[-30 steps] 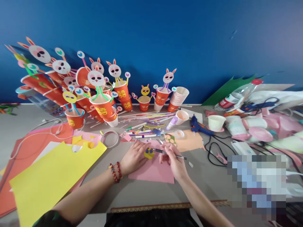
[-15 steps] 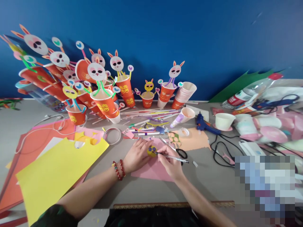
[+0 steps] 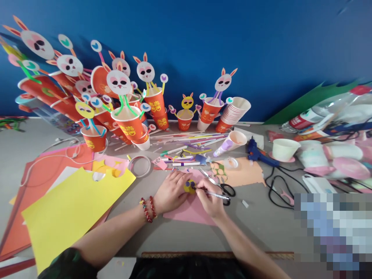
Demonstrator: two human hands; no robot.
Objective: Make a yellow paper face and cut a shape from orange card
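A small yellow paper circle (image 3: 188,188) with two dark purplish eye spots lies on a pink paper sheet (image 3: 188,212). My left hand (image 3: 172,191), beaded bracelets at its wrist, rests flat with outstretched fingers, its fingertips against the circle's left side. From the other side, my right hand (image 3: 210,202) grips a slim pen (image 3: 218,194), whose dark tip meets the circle near the right eye spot. Black-handled scissors (image 3: 228,189) lie just beyond my right hand, partly hidden by it.
Red paper cups (image 3: 128,130) with rabbit figures stand along the blue wall. A tape roll (image 3: 150,167), markers (image 3: 186,164) and paper strips lie ahead. Yellow paper (image 3: 72,217) covers the left. A blue glue gun (image 3: 257,153) with a black cable is at right, near a pale cup (image 3: 285,150).
The camera view has shifted slightly, so most things sit a little further right. Both hands keep their places at the yellow circle, and the pen tip is still on it.
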